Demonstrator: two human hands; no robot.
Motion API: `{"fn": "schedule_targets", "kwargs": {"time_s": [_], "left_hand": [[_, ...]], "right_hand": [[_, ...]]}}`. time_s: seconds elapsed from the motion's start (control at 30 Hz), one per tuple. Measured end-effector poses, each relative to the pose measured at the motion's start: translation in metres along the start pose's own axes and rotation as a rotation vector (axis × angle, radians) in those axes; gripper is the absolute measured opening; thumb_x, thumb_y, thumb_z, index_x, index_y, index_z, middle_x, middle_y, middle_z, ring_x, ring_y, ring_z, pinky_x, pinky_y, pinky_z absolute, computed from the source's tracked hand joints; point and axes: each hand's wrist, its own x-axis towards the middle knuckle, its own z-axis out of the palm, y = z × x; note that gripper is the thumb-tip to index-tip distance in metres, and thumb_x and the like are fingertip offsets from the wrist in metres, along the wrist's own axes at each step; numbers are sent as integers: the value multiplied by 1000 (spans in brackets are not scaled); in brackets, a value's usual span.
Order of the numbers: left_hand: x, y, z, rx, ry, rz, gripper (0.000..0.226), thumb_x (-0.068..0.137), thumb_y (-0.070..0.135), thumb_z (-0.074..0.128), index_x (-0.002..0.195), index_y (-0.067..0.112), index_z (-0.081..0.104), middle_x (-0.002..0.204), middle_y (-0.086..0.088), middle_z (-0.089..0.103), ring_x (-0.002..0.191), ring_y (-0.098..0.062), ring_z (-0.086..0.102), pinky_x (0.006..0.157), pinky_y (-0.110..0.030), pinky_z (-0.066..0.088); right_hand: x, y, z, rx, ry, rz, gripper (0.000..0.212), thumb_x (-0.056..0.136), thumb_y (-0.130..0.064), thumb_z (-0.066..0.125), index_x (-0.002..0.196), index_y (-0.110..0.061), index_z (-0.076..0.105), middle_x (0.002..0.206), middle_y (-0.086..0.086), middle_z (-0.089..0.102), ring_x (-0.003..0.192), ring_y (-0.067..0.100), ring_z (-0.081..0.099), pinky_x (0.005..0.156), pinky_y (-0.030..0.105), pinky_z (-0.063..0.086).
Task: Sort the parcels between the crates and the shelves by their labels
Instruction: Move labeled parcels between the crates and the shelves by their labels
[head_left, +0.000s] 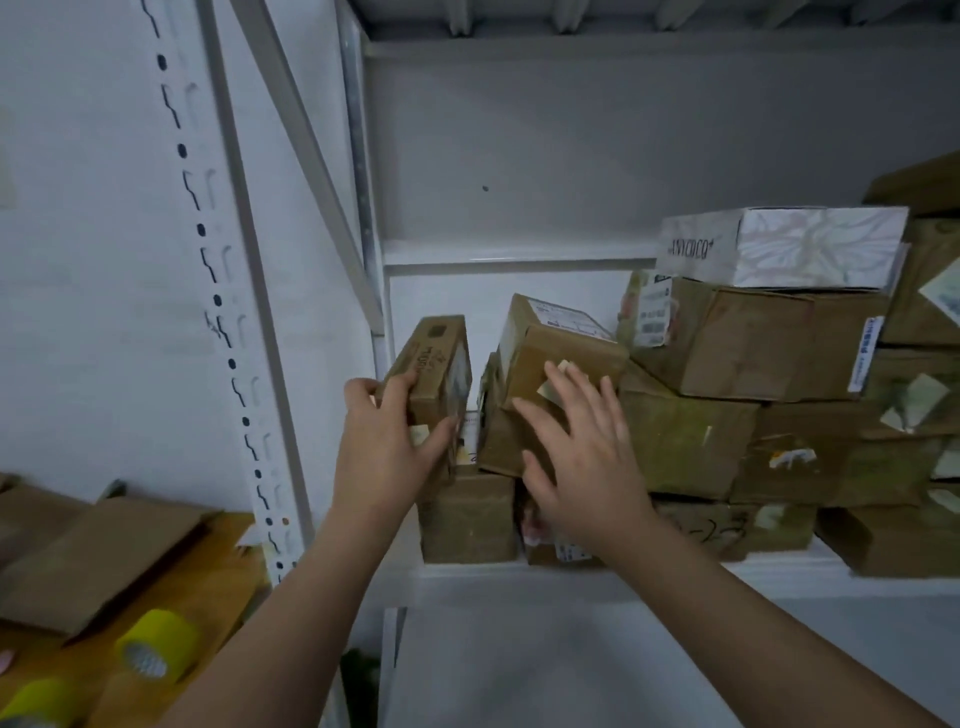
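On the table (208, 587) at the lower left lie flat cardboard (98, 556) and two yellow tape rolls (156, 647), near its front edge. A white slotted post (218, 291) rises just beside the table's right edge.

The left hand (382, 447) grips a slim box (434, 364) at the left end of the shelf (571, 571), fingers curled over its left side and thumb on its right face. The box stands on end above a lower box (467, 519); the hand hides whether they touch.

The right hand (582, 457) is open, its straight, spread fingers lying flat against a tilted box (550, 353) just right of the slim one. This box bears a label on top and leans against its neighbours.

Brown boxes (727, 353) are stacked toward the shelf's right end, and a white box (789, 247) sits on top of them.
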Motion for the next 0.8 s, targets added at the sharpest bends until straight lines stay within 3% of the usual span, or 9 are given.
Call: {"fn": "schedule_targets", "kwargs": {"time_s": [0.1,0.2,0.33,0.43,0.5,0.63,0.8], "left_hand": [[1,-15,-18,-111,52,-15,63,78,45,71,128,17,46,120,-2,32,94,-12,47,81,-24,45],[-4,-31,-31,-341,53,-115,60,79,42,70,125,19,40,123,1,30,109,-13,47,91,-24,46],[-27,-40,-40,-762,11,-197,50,81,32,68,118,29,35,129,-3,37,119,-14,50,76,-11,51],[-44,-46,-42,-985,-70,-248,45,77,36,64,113,33,37,127,-4,50,115,-14,57,79,-16,52],[-51,-51,-40,-1018,-117,-277,38,82,33,62,112,35,39,125,-2,54,113,-11,59,83,-21,53],[-57,-58,-37,-924,-142,-251,28,92,19,58,111,34,43,115,6,60,101,6,59,73,-6,47],[-58,-63,-34,-871,-146,-263,30,92,23,58,117,28,43,113,8,61,102,4,59,79,-11,50]], "right_hand": [[-5,-16,3,17,47,43,44,79,-12,72,122,-10,64,141,19,47,135,37,38,114,52,18],[-11,-45,10,241,59,49,35,86,-12,63,121,-7,63,133,13,55,124,26,51,105,42,41],[-8,-85,20,883,-166,405,47,95,-30,56,137,-37,37,139,-9,42,120,-4,48,100,29,47],[-4,-100,30,1263,-223,606,50,94,-34,56,127,-58,28,129,-18,48,103,-18,54,82,12,49],[-6,-102,35,1291,-194,616,53,95,-27,57,119,-65,29,119,-26,52,101,-17,57,76,9,49],[-10,-104,36,1174,-130,533,60,96,-19,56,127,-60,25,108,-51,50,103,-24,49,77,0,42],[-7,-107,36,1161,-112,487,60,98,-11,52,132,-51,24,110,-54,47,106,-27,45,79,-2,39]]}}
